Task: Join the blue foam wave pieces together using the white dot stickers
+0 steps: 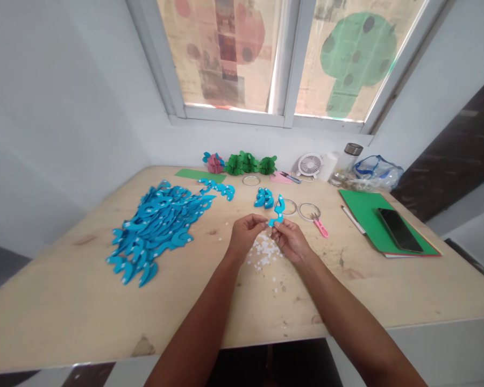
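My right hand (291, 240) pinches the lower end of a curved blue paper piece (280, 207) dotted with small white squares. The piece stands up from the fingertips, tilted slightly. Close by on its left, my left hand (248, 232) has its thumb and forefinger pressed together; what they hold, if anything, is too small to make out. Small white paper scraps (265, 250) lie scattered on the table between and below both hands. Just beyond the hands sits a small group of folded blue pieces (263, 198).
On the wooden table (177, 312), a large heap of blue paper pieces (161, 220) lies left. Tape rolls (308, 212) and pink-handled scissors (320, 227) lie right of the hands. Farther right, a phone (399, 230) rests on green paper (358, 207). A fan (310, 165) stands behind.
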Motion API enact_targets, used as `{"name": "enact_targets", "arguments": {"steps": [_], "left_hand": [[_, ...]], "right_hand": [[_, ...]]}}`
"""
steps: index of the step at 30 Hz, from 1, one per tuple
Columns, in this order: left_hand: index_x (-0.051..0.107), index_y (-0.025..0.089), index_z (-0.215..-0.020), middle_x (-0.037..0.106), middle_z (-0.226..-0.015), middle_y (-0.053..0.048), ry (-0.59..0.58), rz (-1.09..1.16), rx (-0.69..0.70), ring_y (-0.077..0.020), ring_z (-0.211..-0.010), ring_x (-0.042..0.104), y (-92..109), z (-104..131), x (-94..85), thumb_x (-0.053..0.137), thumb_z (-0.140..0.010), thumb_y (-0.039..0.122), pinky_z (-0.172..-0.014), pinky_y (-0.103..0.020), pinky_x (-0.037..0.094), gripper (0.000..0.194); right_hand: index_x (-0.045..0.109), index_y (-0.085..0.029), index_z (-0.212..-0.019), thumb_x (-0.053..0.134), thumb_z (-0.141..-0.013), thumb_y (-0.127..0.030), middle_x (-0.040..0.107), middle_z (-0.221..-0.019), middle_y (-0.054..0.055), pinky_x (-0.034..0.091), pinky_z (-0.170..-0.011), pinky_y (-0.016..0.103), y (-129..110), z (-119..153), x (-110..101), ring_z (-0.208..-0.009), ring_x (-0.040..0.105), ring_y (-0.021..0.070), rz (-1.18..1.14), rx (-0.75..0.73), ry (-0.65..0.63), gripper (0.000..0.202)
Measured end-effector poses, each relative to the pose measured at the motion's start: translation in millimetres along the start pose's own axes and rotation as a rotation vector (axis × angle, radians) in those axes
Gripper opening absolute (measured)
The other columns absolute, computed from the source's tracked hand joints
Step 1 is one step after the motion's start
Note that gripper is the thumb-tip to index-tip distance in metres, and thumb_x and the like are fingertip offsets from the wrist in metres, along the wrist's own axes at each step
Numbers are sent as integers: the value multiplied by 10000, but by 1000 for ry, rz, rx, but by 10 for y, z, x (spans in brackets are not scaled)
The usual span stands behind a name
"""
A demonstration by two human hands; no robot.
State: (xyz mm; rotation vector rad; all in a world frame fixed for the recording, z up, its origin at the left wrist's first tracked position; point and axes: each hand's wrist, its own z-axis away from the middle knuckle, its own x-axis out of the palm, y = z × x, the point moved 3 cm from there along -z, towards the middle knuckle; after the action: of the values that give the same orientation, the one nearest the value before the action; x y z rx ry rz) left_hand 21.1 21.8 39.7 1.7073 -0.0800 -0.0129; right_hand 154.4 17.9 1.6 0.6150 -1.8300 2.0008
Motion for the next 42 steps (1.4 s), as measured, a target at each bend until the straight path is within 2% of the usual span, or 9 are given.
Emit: {"name": "enact_targets", "arguments": {"steps": [4,8,12,19,28,34,42], "left_hand": [[649,154,-633,659,-639,-9,-9,6,17,-134,-638,595,-1,1,-8,545,-623,171,-660,-254,466,105],[632,155,-635,632,-582,2,-54,37,-16,-127,-598,583,-32,-16,2,531,-657,205,-626,-243,455,115],[620,148,-616,621,-571,4,-65,46,-10,-120,-588,572,-29,-21,17,573,-673,252,-632,-238,453,128],[640,141,-644,646,-616,-4,-93,145,-47,-135,-615,592,-52,-11,30,667,-612,254,-660,-261,467,121],[640,136,-660,649,-632,-4,-96,182,-82,-130,-623,593,-86,-14,27,685,-598,248,-659,-257,468,136],[633,145,-663,647,-657,4,-69,84,6,-124,-646,589,-99,-25,5,669,-609,203,-666,-245,464,87],[671,164,-705,681,-740,-17,-61,-161,206,-141,-685,603,-40,-26,12,608,-680,225,-675,-258,462,92]], "right_hand": [[636,-159,-663,758,-614,-268,593,-558,-13,384,-484,207,5,-6,-6,-476,476,74,-12,1,-1,171],[640,-156,-669,757,-623,-270,598,-563,-11,396,-493,198,10,-9,-12,-494,490,74,-13,1,-14,170],[653,-147,-688,759,-625,-254,609,-564,-8,399,-496,186,20,-11,-16,-498,498,69,-38,7,-31,164],[660,-145,-688,754,-641,-234,617,-561,-7,390,-485,170,30,-19,-20,-494,500,61,-56,7,-53,138],[667,-140,-698,751,-645,-211,621,-560,-6,390,-485,164,40,-1,-2,-490,499,57,-73,16,-68,122],[666,-137,-715,748,-653,-213,616,-554,-9,393,-495,162,33,6,4,-486,498,53,-85,32,-84,127],[664,-139,-685,747,-655,-215,615,-555,-9,395,-494,158,44,2,6,-486,500,53,-88,28,-83,116]]}}
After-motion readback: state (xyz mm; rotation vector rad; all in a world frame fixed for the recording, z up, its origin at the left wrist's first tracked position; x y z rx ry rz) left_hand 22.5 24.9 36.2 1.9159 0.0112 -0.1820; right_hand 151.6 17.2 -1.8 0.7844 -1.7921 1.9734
